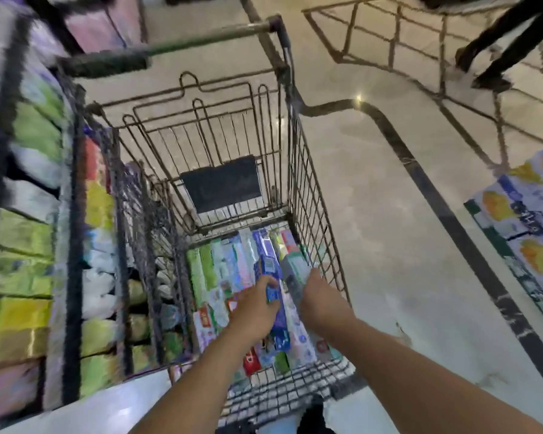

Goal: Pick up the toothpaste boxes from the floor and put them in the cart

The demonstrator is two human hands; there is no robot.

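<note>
Both hands reach down into the cart among the boxes.

The left hand (255, 308) pinches the end of a blue box (271, 270) between thumb and fingers. The right hand (322, 300) has its fingers curled round a pale box (295, 267) close to the cart's right wall, though the blur hides the exact grip. Both held boxes lie on top of the boxes (220, 277), green, white, pink and red, which are packed lengthwise and cover the bottom of the cart (311, 189). A dark flap (221, 183) hangs at the cart's far end under the green handle (182, 45). Shelves (29, 245) of packets stand close on the left. On the pale floor (389, 245) to the right lies a printed carton (521, 233); a wire frame (389, 36) stands further off.
</note>
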